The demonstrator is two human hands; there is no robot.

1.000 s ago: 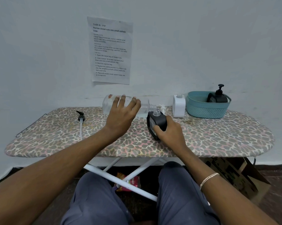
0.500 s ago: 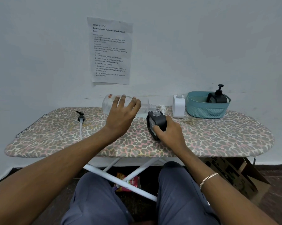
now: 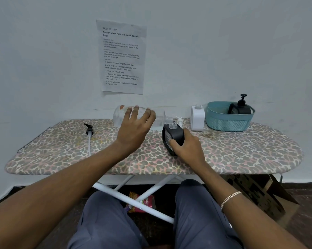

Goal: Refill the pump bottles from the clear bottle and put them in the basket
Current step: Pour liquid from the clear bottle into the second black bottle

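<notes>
My left hand grips the clear bottle, held on its side with its open neck over the mouth of a black pump bottle. My right hand holds that black bottle, tilted, on the ironing board. Its pump is off: a black pump head with a white tube lies at the board's left. A white bottle without a pump stands to the right, and a white pump lies behind the black bottle. The teal basket at the back right holds another black pump bottle.
The board stands against a white wall with a printed sheet taped above. Its white legs cross in front of my knees, with a snack packet on the floor. A cardboard box sits under the right end.
</notes>
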